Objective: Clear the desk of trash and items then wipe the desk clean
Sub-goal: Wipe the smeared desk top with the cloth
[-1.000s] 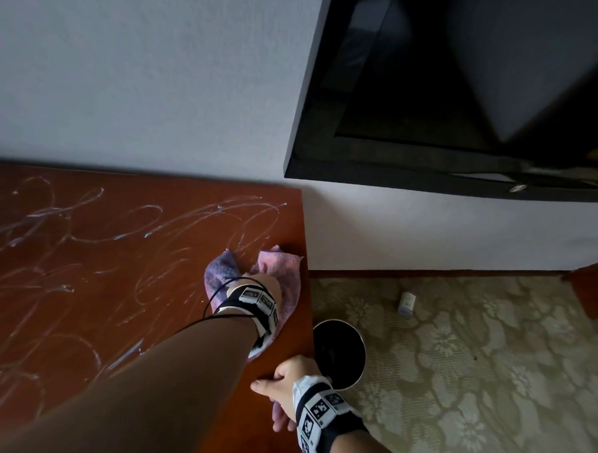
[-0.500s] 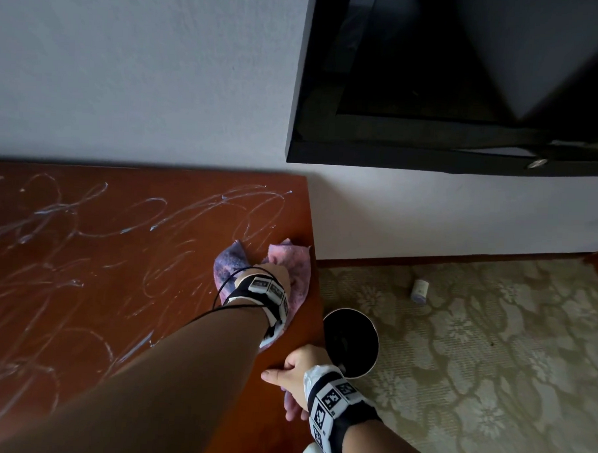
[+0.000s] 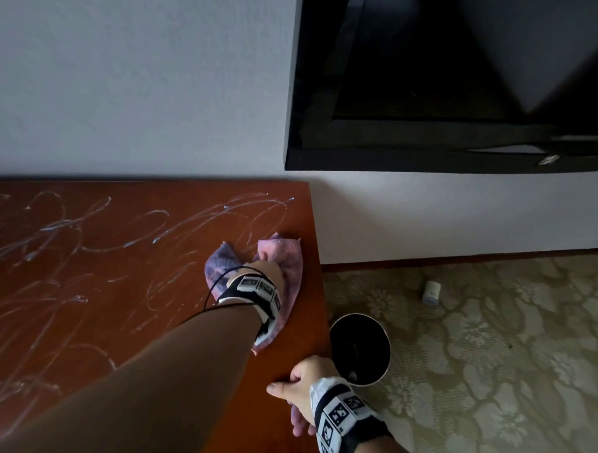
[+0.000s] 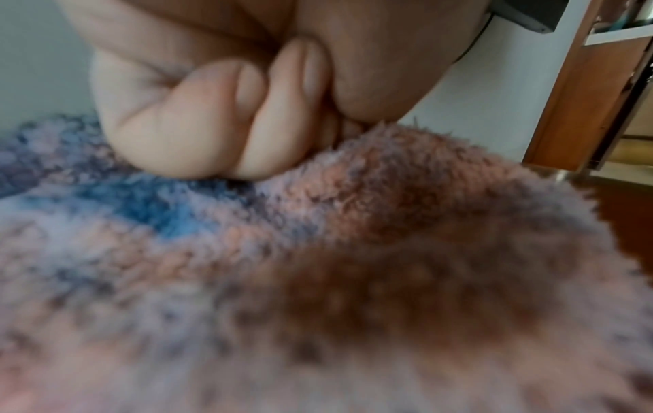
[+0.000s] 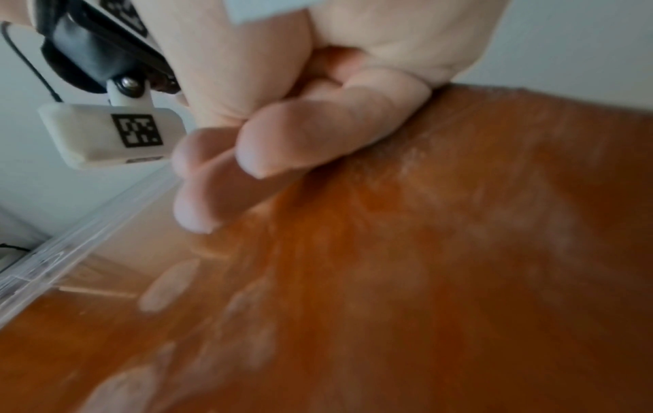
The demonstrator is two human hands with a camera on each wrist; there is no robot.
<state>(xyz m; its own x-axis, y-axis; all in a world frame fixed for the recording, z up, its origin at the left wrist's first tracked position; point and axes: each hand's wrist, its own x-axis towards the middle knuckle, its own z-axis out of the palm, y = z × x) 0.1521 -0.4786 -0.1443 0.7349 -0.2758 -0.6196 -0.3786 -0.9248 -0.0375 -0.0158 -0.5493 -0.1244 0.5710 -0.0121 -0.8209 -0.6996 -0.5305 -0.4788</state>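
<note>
There, the left hand (image 3: 266, 271), fingers (image 4: 198, 134) curled, gripped the cloth (image 3: 286, 256) lying lengthwise along the desk's (image 3: 82, 302) right edge; the right hand (image 3: 304, 384) clasped that edge.

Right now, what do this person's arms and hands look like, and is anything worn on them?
Both forearms are bare, no sleeves. The left hand and right hand are ungloved. The left wrist strap and right wrist strap are black, carrying white blocks printed with black-and-white square markers. A thin black cable loops from the left one.
</note>
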